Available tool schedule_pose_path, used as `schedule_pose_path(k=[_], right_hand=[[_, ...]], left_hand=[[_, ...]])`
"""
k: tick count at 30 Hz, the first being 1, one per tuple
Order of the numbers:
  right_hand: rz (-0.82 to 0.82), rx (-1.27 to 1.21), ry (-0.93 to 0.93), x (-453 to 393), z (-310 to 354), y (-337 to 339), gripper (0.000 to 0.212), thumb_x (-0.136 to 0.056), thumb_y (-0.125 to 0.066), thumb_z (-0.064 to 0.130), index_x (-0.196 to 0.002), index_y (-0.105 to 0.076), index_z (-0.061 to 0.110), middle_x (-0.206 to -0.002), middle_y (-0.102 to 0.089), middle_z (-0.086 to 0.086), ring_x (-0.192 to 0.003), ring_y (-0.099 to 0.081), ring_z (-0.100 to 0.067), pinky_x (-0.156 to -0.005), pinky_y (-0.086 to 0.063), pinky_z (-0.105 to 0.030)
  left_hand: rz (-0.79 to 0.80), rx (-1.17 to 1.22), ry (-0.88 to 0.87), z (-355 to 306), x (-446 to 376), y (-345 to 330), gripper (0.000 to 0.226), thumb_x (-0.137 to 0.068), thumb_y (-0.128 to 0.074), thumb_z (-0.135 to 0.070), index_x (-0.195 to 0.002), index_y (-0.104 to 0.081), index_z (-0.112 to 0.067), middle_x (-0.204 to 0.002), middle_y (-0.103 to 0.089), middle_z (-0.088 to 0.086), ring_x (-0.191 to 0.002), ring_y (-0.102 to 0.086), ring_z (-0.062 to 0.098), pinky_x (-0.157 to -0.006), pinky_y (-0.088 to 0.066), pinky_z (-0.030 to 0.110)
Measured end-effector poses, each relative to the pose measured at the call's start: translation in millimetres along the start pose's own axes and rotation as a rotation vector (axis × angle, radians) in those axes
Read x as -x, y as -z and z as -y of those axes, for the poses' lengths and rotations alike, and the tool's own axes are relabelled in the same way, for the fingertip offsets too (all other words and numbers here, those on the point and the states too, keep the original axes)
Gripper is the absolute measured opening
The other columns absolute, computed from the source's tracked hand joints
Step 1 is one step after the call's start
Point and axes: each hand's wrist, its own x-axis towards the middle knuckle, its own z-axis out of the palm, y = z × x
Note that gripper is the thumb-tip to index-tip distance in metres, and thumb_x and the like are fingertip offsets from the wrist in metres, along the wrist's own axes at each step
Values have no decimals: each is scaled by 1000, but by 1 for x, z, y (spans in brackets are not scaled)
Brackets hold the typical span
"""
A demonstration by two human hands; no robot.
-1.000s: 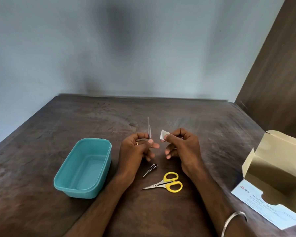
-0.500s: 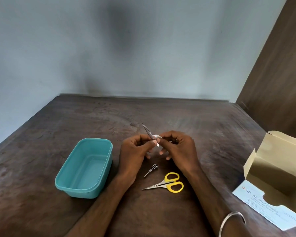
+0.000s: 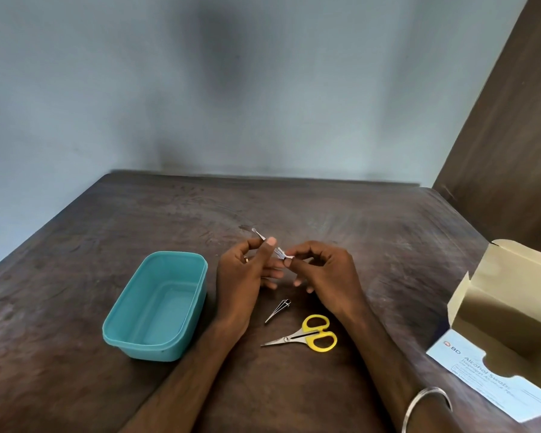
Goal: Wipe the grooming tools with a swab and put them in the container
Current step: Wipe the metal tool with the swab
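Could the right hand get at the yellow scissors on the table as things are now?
Probably yes: the scissors lie uncovered just below the right hand, but it pinches the swab, so it's busy.

The left hand (image 3: 247,276) is covering the middle of the thin metal tool (image 3: 260,236), and its far tip is blurring. The right hand (image 3: 322,273) is hiding most of the swab (image 3: 289,257). The box (image 3: 509,323) is running off the right edge, its small print too fine to read.
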Motion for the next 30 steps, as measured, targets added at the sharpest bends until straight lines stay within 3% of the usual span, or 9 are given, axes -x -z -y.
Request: schedule_pose_path(k=[4,9,13,18,21,25,30], right_hand=[[35,-9,-8,1,1,1,8,-85,-76,15,-85,-78,22,-76,-76,3,-57,-69,-18,-48,-48,-23],[25,-79,-43,-1,1,3,15,-90,-71,23,-79,-79,15,-65,-72,-7,-52,-63,-19,-52,-47,-33],[48,-81,-41,-2,0,4,3,-82,-81,18,-81,-78,16,-68,-73,-4,-52,-60,-17,-50,-47,-32],[73,-73,-20,-2,-2,3,11,-79,-82,18,-89,-81,21,-76,-76,-6,-51,-56,-15,-47,-46,-28],[97,-45,12,-2,-4,3,9,-80,-82,18,-88,-81,23,-78,-76,-1,-51,-55,-5,-51,-43,-21],[141,63,36,-1,-7,2,5,-86,-77,25,-91,-79,25,-74,-71,14,-58,-57,2,-58,-42,-15],[176,138,74,-1,-7,1,9,-88,-74,29,-90,-78,21,-69,-67,7,-56,-56,0,-57,-43,-17]], left_hand=[[-43,-78,-32,3,-1,2,15,-89,-70,-30,-92,-74,-16,-76,-74,3,-62,-66,12,-60,-56,34],[-9,-81,-35,2,-1,2,14,-89,-70,-24,-89,-74,-11,-73,-74,4,-63,-67,12,-59,-56,29],[33,-78,-35,2,1,2,16,-88,-72,-24,-95,-73,-10,-78,-76,5,-69,-72,17,-58,-57,26],[3,-58,-32,0,0,3,18,-86,-74,-21,-101,-71,-13,-82,-77,5,-71,-74,20,-54,-58,25],[-5,-65,-34,1,-1,4,19,-84,-76,-22,-101,-72,-13,-84,-77,5,-72,-74,20,-56,-57,28],[-18,-100,-55,2,1,4,11,-86,-73,-21,-95,-73,-17,-82,-76,1,-69,-69,12,-56,-55,22],[-48,-90,-58,1,-1,5,9,-89,-69,-16,-98,-71,-14,-80,-74,4,-64,-67,9,-55,-54,19]])
